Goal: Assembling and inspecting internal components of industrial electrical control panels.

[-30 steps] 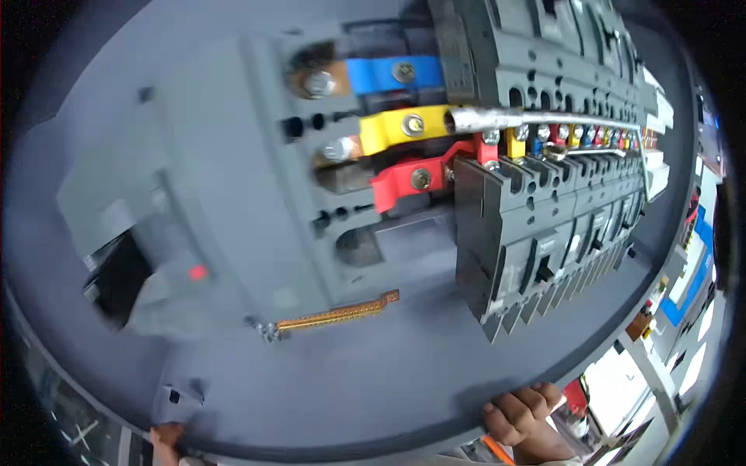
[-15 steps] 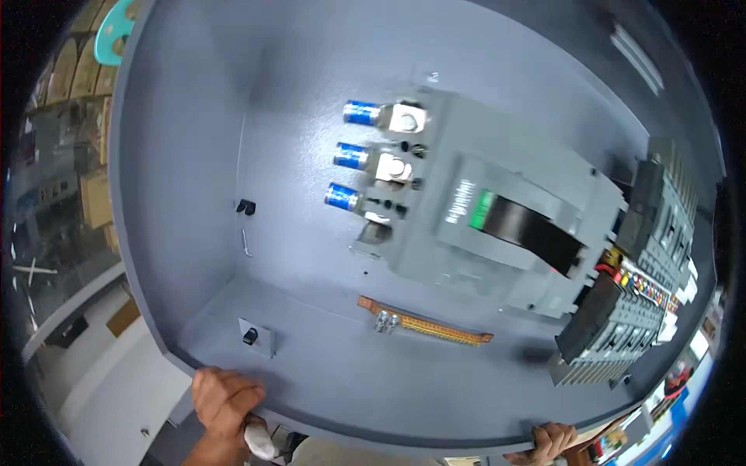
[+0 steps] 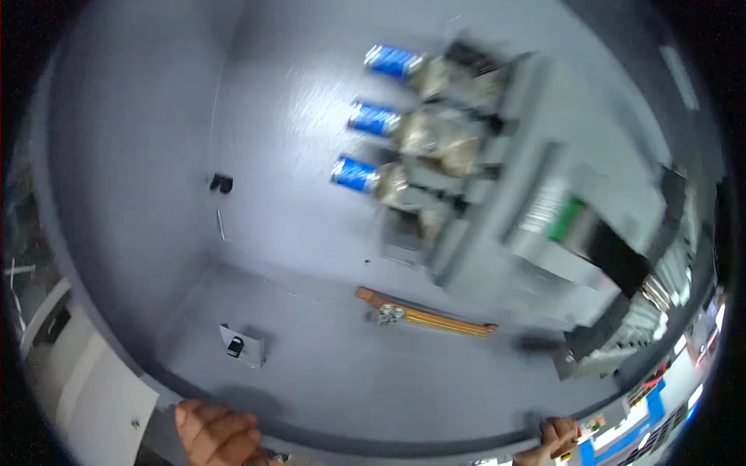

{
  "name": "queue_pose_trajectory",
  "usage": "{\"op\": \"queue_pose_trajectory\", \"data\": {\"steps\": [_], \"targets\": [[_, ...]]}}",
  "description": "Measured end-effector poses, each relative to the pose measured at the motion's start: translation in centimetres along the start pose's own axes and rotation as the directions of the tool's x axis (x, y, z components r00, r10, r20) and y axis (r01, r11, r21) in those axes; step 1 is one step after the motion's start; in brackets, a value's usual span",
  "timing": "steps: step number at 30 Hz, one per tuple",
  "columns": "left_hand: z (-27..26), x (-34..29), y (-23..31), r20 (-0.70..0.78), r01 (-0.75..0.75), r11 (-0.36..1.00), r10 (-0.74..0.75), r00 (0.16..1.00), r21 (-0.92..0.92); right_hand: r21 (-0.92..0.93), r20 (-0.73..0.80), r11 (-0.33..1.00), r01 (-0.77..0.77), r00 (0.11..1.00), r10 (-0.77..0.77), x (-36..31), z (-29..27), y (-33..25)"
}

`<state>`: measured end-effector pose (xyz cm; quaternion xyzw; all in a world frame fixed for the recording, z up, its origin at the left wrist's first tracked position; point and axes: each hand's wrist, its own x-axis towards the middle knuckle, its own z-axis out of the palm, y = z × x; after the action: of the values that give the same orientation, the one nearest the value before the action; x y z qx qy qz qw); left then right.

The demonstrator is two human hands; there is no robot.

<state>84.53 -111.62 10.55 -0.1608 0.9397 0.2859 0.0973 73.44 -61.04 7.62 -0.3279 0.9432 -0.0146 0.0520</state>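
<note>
In front of me is a grey metal electrical enclosure (image 3: 311, 373), its near rim running along the lower edge of the picture. My left hand (image 3: 217, 433) has its fingers curled over that rim at the left, close to a small metal bracket (image 3: 242, 346). Farther right, my right hand (image 3: 553, 438) is also wrapped over the rim. Inside, a large grey circuit breaker (image 3: 536, 225) with a black handle is blurred. Three blue-sleeved terminals (image 3: 374, 119) stick out of its left side. A copper busbar (image 3: 427, 317) with two bolts lies nearer to me.
Smaller grey breakers (image 3: 614, 338) sit along the enclosure's right side. A black clip (image 3: 221, 184) is on the inner left. Outside, a white panel (image 3: 109, 380) stands at the lower left, and blurred coloured items (image 3: 653, 412) appear at the lower right.
The view has come closer to the enclosure's inside, so the breaker looks larger, farther right and more blurred. Both hands have stayed on the rim.
</note>
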Motion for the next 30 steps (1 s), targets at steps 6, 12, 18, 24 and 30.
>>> {"op": "queue_pose_trajectory", "data": {"steps": [6,12,18,24,30], "targets": [[4.1,0.6,-2.5,-0.306,-0.181,0.983,0.184,0.934,0.04,0.067,-0.116,0.998,-0.015,0.993,0.023,1.9,2.3,-2.1],[3.9,1.3,-1.4,-0.287,-0.164,0.98,0.19,0.939,0.114,0.123,-0.181,0.992,-0.042,0.981,0.064,3.5,0.3,-3.1],[3.7,1.2,-0.9,-0.233,-0.12,0.981,0.153,0.96,0.151,0.2,-0.237,0.979,-0.028,0.969,0.076,3.2,-0.3,-2.9],[2.2,2.0,-1.3,-0.144,0.097,0.807,-0.22,0.965,-0.583,0.205,-0.274,0.979,-0.009,0.96,0.066,2.5,0.0,-2.9],[-11.9,2.7,14.2,-0.117,-0.141,0.003,0.543,0.832,-0.99,0.198,-0.284,0.98,-0.023,0.956,0.08,3.2,-1.0,-3.2]]}}
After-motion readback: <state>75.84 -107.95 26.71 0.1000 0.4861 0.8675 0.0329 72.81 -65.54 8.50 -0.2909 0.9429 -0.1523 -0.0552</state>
